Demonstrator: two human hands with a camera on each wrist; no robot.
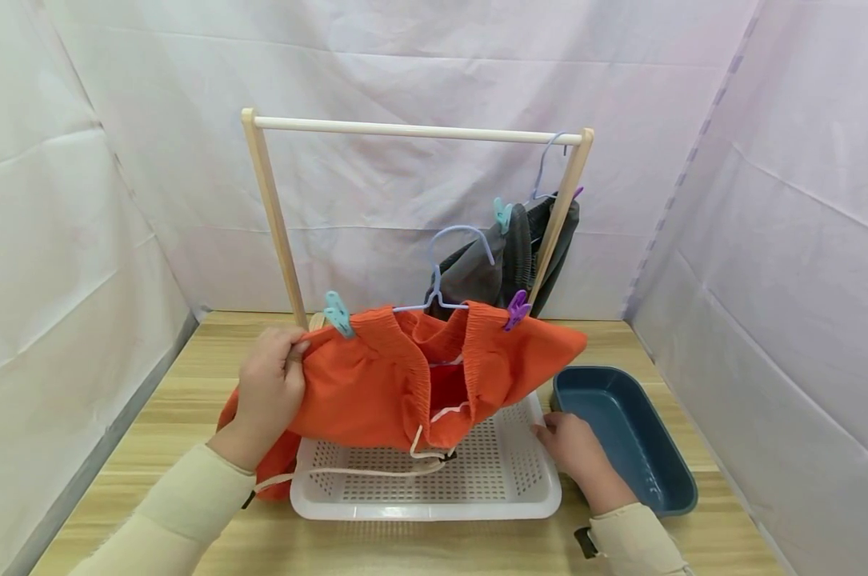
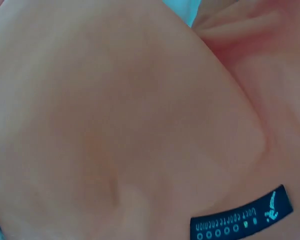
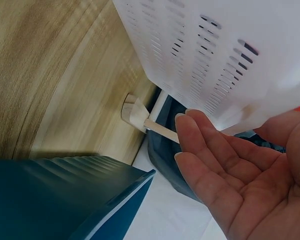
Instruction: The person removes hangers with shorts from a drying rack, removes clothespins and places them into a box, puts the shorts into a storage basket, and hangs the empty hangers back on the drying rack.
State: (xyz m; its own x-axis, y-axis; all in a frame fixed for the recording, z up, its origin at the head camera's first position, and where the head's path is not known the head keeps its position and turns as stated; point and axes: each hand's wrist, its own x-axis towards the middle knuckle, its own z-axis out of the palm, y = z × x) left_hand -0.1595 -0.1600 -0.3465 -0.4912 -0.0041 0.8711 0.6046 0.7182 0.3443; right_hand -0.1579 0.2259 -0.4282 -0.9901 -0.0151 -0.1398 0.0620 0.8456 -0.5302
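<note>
In the head view, orange drawstring shorts (image 1: 362,384) spread over a white basket (image 1: 426,510), clipped to a light-blue hanger (image 1: 435,280). A teal clip (image 1: 338,314) and a purple clip (image 1: 518,310) pin the waistband; the hanger's hook stands up free of the bar. My left hand (image 1: 271,392) grips the shorts beside the teal clip. Orange fabric with a black label (image 2: 240,215) fills the left wrist view. My right hand (image 1: 572,448) holds the basket's right rim, thumb over the edge and fingers (image 3: 210,185) along the outer wall.
Behind the basket stands a wooden rack with a white bar (image 1: 412,130). Dark grey clothing (image 1: 477,276) hangs at its right end on another clip hanger. A dark blue tub (image 1: 631,432) sits right of the basket. White cloth walls (image 1: 153,96) enclose the wooden table (image 1: 167,416).
</note>
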